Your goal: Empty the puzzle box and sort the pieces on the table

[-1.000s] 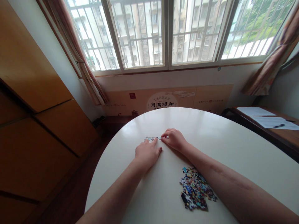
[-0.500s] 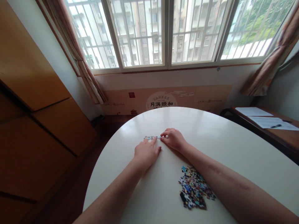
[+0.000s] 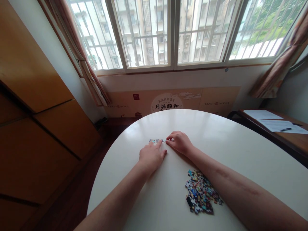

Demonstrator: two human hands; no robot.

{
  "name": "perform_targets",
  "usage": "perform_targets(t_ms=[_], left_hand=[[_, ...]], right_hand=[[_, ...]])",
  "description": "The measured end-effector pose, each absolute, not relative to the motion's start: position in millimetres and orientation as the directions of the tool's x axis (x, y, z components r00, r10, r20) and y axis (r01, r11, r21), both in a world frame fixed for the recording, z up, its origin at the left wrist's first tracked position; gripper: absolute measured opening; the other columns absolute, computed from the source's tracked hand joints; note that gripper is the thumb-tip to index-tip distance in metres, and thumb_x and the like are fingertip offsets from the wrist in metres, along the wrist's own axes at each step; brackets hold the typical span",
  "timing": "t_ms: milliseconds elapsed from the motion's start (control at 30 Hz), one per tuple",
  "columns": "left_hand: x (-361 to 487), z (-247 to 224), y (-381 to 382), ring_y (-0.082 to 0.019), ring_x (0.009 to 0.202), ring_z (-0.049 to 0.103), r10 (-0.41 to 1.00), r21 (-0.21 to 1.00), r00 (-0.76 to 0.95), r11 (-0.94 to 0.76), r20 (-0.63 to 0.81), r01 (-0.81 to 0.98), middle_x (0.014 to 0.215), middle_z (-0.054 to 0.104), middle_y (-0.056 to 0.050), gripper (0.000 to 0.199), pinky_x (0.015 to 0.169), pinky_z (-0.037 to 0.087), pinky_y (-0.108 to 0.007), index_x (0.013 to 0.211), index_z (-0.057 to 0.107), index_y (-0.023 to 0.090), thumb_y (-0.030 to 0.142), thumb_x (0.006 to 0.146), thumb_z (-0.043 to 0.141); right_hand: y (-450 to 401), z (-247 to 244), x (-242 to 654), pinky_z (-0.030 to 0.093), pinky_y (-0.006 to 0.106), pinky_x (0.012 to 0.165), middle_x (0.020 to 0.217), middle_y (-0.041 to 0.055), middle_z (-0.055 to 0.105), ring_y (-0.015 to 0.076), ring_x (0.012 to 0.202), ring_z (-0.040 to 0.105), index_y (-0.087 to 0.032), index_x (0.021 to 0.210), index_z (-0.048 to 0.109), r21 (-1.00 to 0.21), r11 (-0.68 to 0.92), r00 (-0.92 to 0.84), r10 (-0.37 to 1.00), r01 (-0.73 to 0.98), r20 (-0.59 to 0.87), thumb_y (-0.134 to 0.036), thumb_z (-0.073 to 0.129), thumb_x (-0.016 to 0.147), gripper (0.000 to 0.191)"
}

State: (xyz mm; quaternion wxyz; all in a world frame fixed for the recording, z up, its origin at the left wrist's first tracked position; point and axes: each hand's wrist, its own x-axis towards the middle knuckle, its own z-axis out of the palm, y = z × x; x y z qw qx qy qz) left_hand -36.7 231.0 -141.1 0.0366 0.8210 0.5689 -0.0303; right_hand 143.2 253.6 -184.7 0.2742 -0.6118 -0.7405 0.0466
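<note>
A short strip of joined jigsaw pieces (image 3: 155, 140) lies on the white table, with my fingers at its near side and right end. My left hand (image 3: 152, 156) rests palm down, fingertips touching the strip and thumb spread to the right. At the strip's right end, my right hand (image 3: 179, 142) has thumb and fingertips pinched on a small puzzle piece (image 3: 165, 141); most of that piece is covered. A loose heap of colourful jigsaw pieces (image 3: 202, 192) lies closer to me, just left of my right forearm.
The round white table (image 3: 120, 163) curves away toward a window wall. To the right stands a brown side table (image 3: 298, 138) with paper sheets (image 3: 267, 125) and dark pens. A wooden cabinet (image 3: 36, 154) is on the left, and a printed cardboard panel (image 3: 216, 96) stands beyond the table.
The view has shifted very slightly. Both hands stay at the strip in nearly the same pose, with the right fingertips still at its right end.
</note>
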Motion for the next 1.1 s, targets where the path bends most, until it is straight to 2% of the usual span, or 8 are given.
perform_targets(t_ms=[133, 233, 367, 500, 600, 900, 1100], left_hand=[[-36.1, -140.2, 230.5, -0.033, 0.119, 0.059, 0.938, 0.031, 0.335, -0.333, -0.093, 0.942, 0.142, 0.053, -0.017, 0.062, 0.093, 0.047, -0.042, 0.153, 0.037, 0.028, 0.055, 0.097, 0.039], [-36.2, -137.7, 225.7, -0.032, 0.117, 0.060, 0.937, 0.033, 0.341, -0.340, -0.074, 0.940, 0.139, 0.055, -0.017, 0.058, 0.093, 0.048, -0.040, 0.148, 0.044, 0.023, 0.052, 0.097, 0.041], [-34.0, -128.6, 209.6, -0.030, 0.100, 0.067, 0.911, -0.010, 0.405, -0.407, -0.077, 0.913, 0.115, 0.068, -0.016, 0.043, 0.084, 0.051, -0.038, 0.119, 0.065, 0.015, 0.044, 0.098, 0.042], [-29.7, -123.1, 197.0, -0.031, 0.095, 0.069, 0.877, -0.053, 0.438, -0.456, -0.197, 0.889, 0.102, 0.073, -0.015, 0.040, 0.080, 0.052, -0.038, 0.102, 0.073, 0.016, 0.041, 0.097, 0.041], [-28.1, -125.2, 197.0, -0.031, 0.094, 0.069, 0.863, -0.049, 0.445, -0.469, -0.240, 0.882, 0.101, 0.074, -0.016, 0.044, 0.080, 0.053, -0.039, 0.100, 0.075, 0.016, 0.042, 0.097, 0.040], [-29.4, -128.4, 198.9, -0.031, 0.088, 0.069, 0.867, -0.042, 0.458, -0.474, -0.195, 0.880, 0.095, 0.074, -0.015, 0.047, 0.077, 0.053, -0.039, 0.095, 0.075, 0.016, 0.044, 0.095, 0.038], [-29.8, -131.9, 203.0, -0.029, 0.080, 0.068, 0.845, -0.033, 0.512, -0.523, -0.157, 0.852, 0.086, 0.073, -0.013, 0.044, 0.073, 0.052, -0.039, 0.085, 0.073, 0.016, 0.042, 0.096, 0.039]], right_hand=[[254.5, -185.5, 143.3, 0.046, 0.024, 0.083, 0.100, 0.0022, 0.072, 0.0140, 0.089, 0.065, -0.026, 0.095, 0.079, -0.403, 0.251, -0.104, 0.930, 0.880, 0.351, -0.036, 0.064, 0.089, 0.019], [255.2, -186.8, 143.3, 0.045, 0.024, 0.084, 0.100, 0.0019, 0.072, 0.0138, 0.089, 0.065, -0.027, 0.095, 0.079, -0.402, 0.257, -0.110, 0.929, 0.879, 0.353, -0.035, 0.064, 0.089, 0.018], [255.4, -188.1, 143.5, 0.045, 0.025, 0.084, 0.099, 0.0020, 0.072, 0.0141, 0.089, 0.064, -0.026, 0.094, 0.079, -0.402, 0.256, -0.106, 0.928, 0.879, 0.358, -0.036, 0.064, 0.089, 0.019], [254.9, -187.3, 144.0, 0.045, 0.025, 0.084, 0.100, 0.0023, 0.072, 0.0144, 0.090, 0.064, -0.027, 0.094, 0.079, -0.401, 0.257, -0.110, 0.928, 0.879, 0.355, -0.036, 0.064, 0.089, 0.019], [254.9, -186.4, 144.4, 0.045, 0.025, 0.085, 0.101, 0.0019, 0.072, 0.0147, 0.091, 0.064, -0.027, 0.094, 0.079, -0.404, 0.256, -0.111, 0.931, 0.878, 0.348, -0.036, 0.063, 0.090, 0.019], [253.4, -179.1, 143.0, 0.047, 0.024, 0.081, 0.101, 0.0031, 0.072, 0.0147, 0.089, 0.065, -0.025, 0.098, 0.078, -0.411, 0.249, -0.112, 0.938, 0.877, 0.329, -0.037, 0.062, 0.091, 0.021], [246.5, -128.7, 150.3, 0.047, 0.024, 0.074, 0.101, 0.0057, 0.073, 0.0155, 0.087, 0.065, -0.019, 0.096, 0.077, -0.425, 0.247, -0.081, 0.925, 0.871, 0.372, -0.043, 0.049, 0.099, 0.037]])
